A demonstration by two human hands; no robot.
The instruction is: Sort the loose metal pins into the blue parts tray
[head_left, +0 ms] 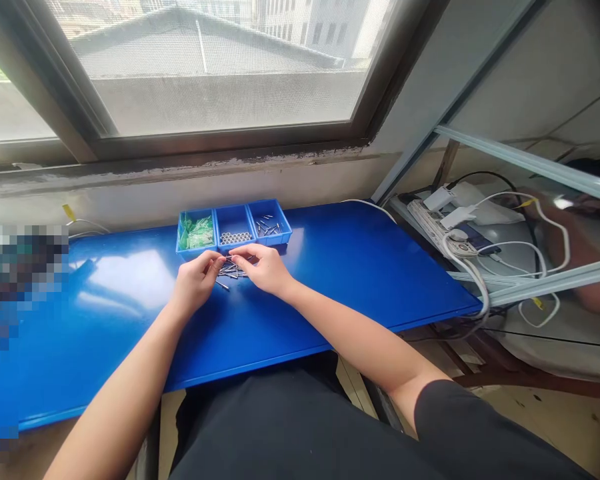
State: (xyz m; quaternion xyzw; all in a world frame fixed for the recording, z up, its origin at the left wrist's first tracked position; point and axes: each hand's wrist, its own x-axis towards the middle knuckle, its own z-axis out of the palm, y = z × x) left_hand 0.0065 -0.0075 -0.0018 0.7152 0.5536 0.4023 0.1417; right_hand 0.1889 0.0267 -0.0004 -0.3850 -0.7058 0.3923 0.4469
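My left hand point(195, 279) and my right hand point(266, 271) meet fingertip to fingertip in front of the blue bins. Both are closed in a pinch on a small metal pin point(228, 257), mostly covered by the fingers. Under them on the table lies a loose pile of thin metal pins point(233, 270), partly hidden by my right hand. One pin point(223, 286) lies slightly apart, nearer to me. Just behind stand three joined blue bins: the left holds green pieces point(199, 231), the middle short metal cylinders point(237, 238), the right several metal pins point(269, 227).
The blue table point(350, 267) runs beneath a window point(230, 100). At the right, a metal frame point(530, 163) stands beside a power strip point(437, 227) with white cables point(540, 247). A pixelated patch covers the far left.
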